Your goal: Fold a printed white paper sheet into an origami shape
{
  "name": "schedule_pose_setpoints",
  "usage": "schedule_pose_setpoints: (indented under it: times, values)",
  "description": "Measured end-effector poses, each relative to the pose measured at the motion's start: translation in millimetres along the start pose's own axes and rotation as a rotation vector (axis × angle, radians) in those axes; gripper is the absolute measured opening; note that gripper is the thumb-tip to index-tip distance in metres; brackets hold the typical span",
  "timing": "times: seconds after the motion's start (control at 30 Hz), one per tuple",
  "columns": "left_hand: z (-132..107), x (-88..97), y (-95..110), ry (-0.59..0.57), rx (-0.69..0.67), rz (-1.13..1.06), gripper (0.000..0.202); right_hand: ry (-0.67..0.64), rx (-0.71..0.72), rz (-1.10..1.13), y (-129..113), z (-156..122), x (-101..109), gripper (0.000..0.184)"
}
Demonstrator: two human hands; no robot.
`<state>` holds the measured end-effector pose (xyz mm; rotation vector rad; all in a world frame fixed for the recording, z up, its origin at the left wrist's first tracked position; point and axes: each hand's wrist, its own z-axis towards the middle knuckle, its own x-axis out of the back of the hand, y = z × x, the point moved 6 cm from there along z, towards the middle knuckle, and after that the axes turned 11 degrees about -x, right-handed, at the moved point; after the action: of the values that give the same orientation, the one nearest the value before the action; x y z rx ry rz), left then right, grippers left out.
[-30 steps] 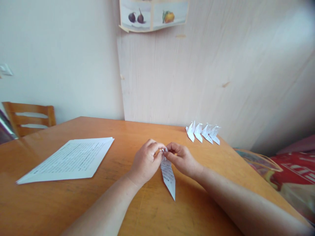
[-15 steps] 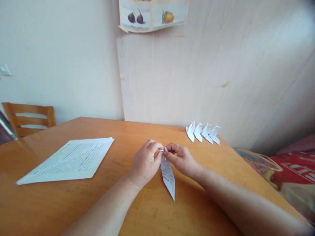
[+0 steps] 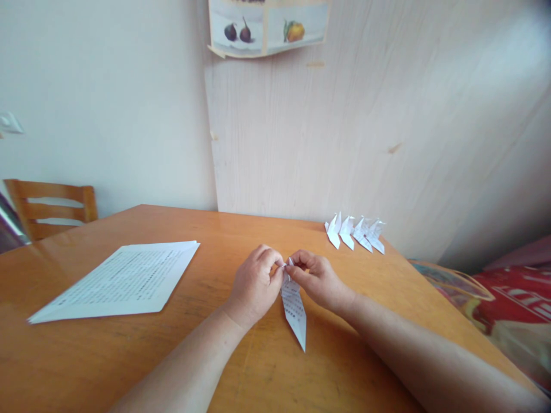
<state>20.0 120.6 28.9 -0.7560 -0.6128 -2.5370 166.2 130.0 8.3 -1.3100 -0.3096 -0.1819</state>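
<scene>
Between my hands is a folded strip of printed white paper (image 3: 295, 310), its pointed end directed toward me over the table. My left hand (image 3: 257, 282) pinches the far end of this folded paper between thumb and forefinger. From the other side, my right hand (image 3: 318, 278) pinches the same end, with the fingertips of both hands almost touching. Small folds at that end are partly hidden by my fingers. Several folded paper pieces (image 3: 333, 232) with pointed tips stand in a row near the table's far right edge.
A stack of printed paper sheets (image 3: 124, 281) lies on the wooden table (image 3: 206, 373) at the left. A wooden chair (image 3: 55, 192) is beyond the left edge. Red printed material (image 3: 512, 298) sits beside the table at the right. A wall with a fruit picture (image 3: 269, 28) rises behind.
The left fingertips have shifted very slightly at the far end of the paper, and the small fold there looks flatter. Everything else stays in place.
</scene>
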Motion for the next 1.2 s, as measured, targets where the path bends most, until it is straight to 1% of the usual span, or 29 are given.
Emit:
schedule_pose_setpoints:
  times: [0.33,0.53,0.8,1.03,1.2]
  values:
    - [0.3,-1.7,0.3,-0.024,-0.009,0.013,0.013,0.009,0.003,-0.023,0.3,0.5,1.6,0.017]
    - [0.4,-2.1,0.0,-0.005,-0.013,-0.030,0.015,0.011,0.003,-0.028,1.6,0.8,2.2,0.016]
    - [-0.4,-2.9,-3.9,0.025,0.014,-0.041,0.015,0.012,-0.007,-0.037,2.5,0.9,2.7,0.016]
    - [-0.2,-3.6,-4.5,0.008,0.023,-0.065,0.013,0.005,-0.006,-0.034,0.0,0.1,1.7,0.015]
    - [-1.3,-3.9,-7.9,0.029,0.075,-0.085,0.014,0.004,-0.015,-0.044,1.4,0.5,2.1,0.014]
